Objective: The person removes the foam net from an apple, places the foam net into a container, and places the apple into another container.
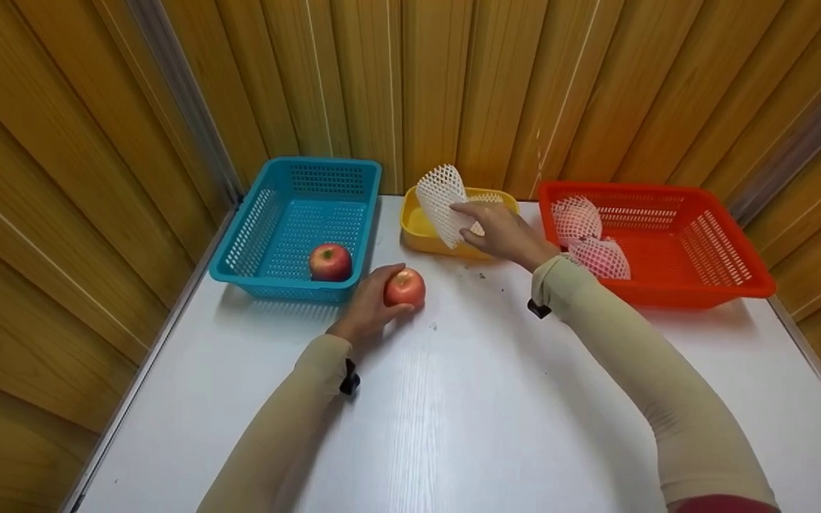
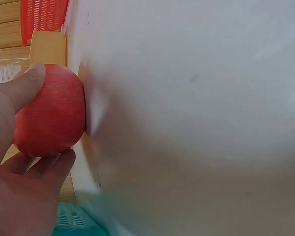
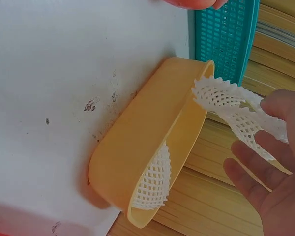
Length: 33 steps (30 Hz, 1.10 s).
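My left hand [image 1: 371, 306] grips a red apple [image 1: 405, 288] on the white table, thumb on one side and fingers on the other, just right of the blue basket. In the left wrist view the apple [image 2: 54, 110] fills the space between thumb and fingertips. Over the yellow bin [image 1: 421, 226], my right hand [image 1: 499, 231] pinches a white foam fruit net [image 1: 442, 199] between thumb and fingers. The right wrist view shows this net [image 3: 231, 101] hanging loose at the bin's rim, its end spread. Another foam net [image 3: 155, 179] lies inside the bin.
At the left, the blue basket [image 1: 219, 267] holds one apple [image 1: 330, 262]. The red basket [image 1: 731, 288] at the right holds two net-wrapped apples [image 1: 599, 258] near its left wall. Wooden panels [image 1: 425, 85] stand behind the baskets. Dark marks [image 3: 90, 105] spot the tabletop.
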Each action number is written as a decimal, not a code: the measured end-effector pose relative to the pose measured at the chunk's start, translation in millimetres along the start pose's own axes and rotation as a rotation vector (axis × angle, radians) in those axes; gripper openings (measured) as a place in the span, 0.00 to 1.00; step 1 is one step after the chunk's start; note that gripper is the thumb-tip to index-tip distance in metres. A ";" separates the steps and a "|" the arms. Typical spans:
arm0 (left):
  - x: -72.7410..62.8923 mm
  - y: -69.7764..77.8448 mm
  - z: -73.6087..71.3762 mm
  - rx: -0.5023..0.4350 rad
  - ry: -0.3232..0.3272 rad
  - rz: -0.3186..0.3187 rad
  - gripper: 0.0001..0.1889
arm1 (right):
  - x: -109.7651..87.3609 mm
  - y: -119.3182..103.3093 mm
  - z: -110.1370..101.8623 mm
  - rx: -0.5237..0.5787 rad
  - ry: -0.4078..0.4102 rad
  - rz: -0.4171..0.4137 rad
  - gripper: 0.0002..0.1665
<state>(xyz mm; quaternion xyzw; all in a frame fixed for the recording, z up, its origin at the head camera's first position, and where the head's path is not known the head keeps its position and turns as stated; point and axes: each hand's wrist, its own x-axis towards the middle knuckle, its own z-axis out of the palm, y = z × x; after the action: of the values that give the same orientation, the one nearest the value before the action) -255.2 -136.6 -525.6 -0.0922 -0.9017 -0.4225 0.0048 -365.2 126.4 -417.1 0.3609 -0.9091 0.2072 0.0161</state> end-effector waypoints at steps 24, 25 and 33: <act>1.1 0.0 2.5 0.010 0.005 0.018 0.41 | 31.3 21.1 30.0 0.096 -0.137 0.016 0.52; 1.1 0.3 2.4 0.012 0.005 0.013 0.41 | 32.9 21.5 30.9 0.102 -0.148 0.020 0.52; -0.3 0.5 2.2 -0.003 0.006 -0.012 0.42 | 41.0 22.5 35.3 0.112 -0.201 0.072 0.52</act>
<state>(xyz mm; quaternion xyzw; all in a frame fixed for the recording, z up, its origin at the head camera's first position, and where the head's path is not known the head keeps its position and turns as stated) -254.7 -134.7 -526.6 -0.0858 -0.9014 -0.4243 0.0047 -406.2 100.8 -450.2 0.3472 -0.9055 0.2210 -0.1028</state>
